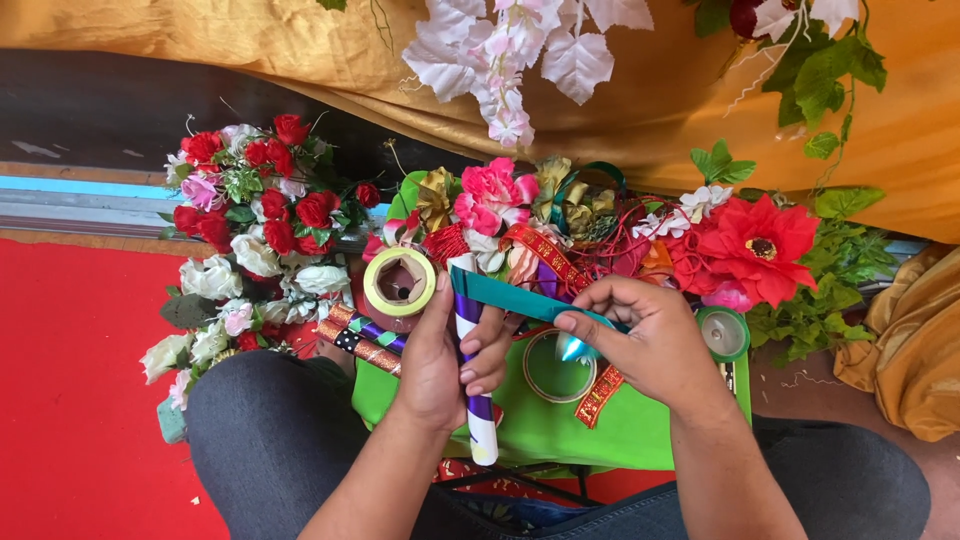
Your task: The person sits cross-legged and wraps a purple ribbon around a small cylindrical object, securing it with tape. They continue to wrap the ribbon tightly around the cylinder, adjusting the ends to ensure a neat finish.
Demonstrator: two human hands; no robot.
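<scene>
Teal ribbon [505, 293] runs from the white paper cone [474, 375], gripped upright in my left hand [440, 355], to my right hand [645, 335], whose fingers pinch its far end. Purple bands already spiral the cone; white gaps remain. 2 tape rolls [399, 281] lie on green cloth [560, 430] amid artificial flowers [755, 245].

Red and white flower bunch [250, 215] on red carpet [70, 380]; golden drape [200, 40] behind.
</scene>
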